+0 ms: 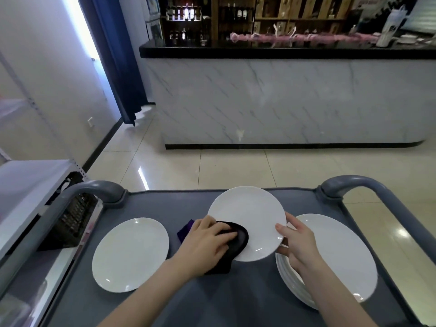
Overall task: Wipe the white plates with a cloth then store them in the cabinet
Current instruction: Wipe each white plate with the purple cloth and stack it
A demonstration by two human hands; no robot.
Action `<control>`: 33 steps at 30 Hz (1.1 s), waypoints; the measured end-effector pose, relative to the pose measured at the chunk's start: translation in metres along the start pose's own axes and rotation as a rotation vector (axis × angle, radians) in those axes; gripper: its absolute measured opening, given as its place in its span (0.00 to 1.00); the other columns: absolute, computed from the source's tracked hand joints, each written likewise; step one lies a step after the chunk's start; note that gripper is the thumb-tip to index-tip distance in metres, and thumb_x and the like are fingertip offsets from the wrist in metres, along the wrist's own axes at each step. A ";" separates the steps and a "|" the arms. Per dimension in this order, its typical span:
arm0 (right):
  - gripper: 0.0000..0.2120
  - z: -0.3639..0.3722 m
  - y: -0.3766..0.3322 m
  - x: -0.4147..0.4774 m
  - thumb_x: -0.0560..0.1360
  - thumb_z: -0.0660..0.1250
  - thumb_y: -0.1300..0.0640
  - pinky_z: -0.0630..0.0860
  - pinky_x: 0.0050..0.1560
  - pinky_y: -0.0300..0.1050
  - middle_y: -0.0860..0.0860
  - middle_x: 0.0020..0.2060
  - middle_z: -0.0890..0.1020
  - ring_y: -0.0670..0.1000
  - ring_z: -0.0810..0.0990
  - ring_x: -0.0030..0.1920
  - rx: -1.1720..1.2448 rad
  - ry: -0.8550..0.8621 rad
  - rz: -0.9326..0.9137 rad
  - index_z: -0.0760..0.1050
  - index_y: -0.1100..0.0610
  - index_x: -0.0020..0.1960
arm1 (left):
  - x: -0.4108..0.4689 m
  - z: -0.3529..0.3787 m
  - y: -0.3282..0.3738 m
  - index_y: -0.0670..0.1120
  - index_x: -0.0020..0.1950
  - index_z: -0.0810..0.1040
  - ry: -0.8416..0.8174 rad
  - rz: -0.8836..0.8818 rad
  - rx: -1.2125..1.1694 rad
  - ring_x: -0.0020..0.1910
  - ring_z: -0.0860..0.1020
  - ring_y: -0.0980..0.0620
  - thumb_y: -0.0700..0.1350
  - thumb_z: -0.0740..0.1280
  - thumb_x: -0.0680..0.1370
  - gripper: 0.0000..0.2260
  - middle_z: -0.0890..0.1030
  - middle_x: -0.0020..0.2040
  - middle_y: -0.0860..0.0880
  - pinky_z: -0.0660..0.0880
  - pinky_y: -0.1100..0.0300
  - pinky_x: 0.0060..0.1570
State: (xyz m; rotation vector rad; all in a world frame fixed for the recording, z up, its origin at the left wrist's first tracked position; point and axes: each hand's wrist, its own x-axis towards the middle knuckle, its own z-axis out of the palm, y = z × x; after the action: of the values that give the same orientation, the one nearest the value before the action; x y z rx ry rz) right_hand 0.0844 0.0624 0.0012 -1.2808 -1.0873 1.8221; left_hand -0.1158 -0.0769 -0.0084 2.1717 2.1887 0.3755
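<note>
A white plate [247, 215] is tilted up over the middle of the grey cart top [236, 293]. My right hand [298, 244] grips its right rim, thumb on the face and fingers behind. My left hand [207, 244] presses a dark purple cloth [238, 241] against the plate's lower left edge, fingers curled over the cloth. A single white plate [131, 254] lies flat on the left of the cart. A stack of several white plates [335, 258] sits on the right, partly hidden by my right hand.
Grey cart handles rise at the far left [94, 188] and far right [368, 185] corners. A metal shelf unit [30, 185] stands on the left. A marble-fronted bar counter [283, 100] stands across the tiled floor.
</note>
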 end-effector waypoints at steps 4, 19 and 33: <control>0.17 0.003 -0.001 -0.003 0.77 0.65 0.69 0.79 0.29 0.46 0.58 0.45 0.85 0.57 0.82 0.40 0.029 -0.010 -0.003 0.80 0.54 0.60 | -0.010 0.013 0.010 0.52 0.66 0.79 0.127 0.132 0.038 0.67 0.75 0.48 0.46 0.68 0.76 0.18 0.78 0.65 0.54 0.74 0.51 0.63; 0.19 0.024 -0.001 -0.026 0.77 0.64 0.72 0.81 0.32 0.50 0.56 0.45 0.87 0.56 0.85 0.38 0.151 -0.005 -0.045 0.79 0.52 0.59 | 0.039 0.010 0.031 0.50 0.81 0.46 -0.065 -0.344 0.093 0.78 0.52 0.47 0.53 0.47 0.84 0.26 0.47 0.82 0.50 0.53 0.51 0.74; 0.19 0.029 -0.021 -0.031 0.78 0.64 0.70 0.80 0.31 0.47 0.59 0.48 0.85 0.54 0.85 0.39 0.171 0.024 -0.103 0.77 0.54 0.65 | 0.010 0.015 0.049 0.57 0.80 0.50 0.076 -0.053 -0.178 0.78 0.39 0.60 0.55 0.45 0.82 0.25 0.43 0.80 0.63 0.38 0.59 0.76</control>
State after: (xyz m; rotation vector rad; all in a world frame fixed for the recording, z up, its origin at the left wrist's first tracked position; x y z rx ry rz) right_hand 0.0678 0.0376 0.0373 -1.1237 -0.9450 1.7770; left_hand -0.0646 -0.0653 -0.0115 2.0348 2.1525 0.6341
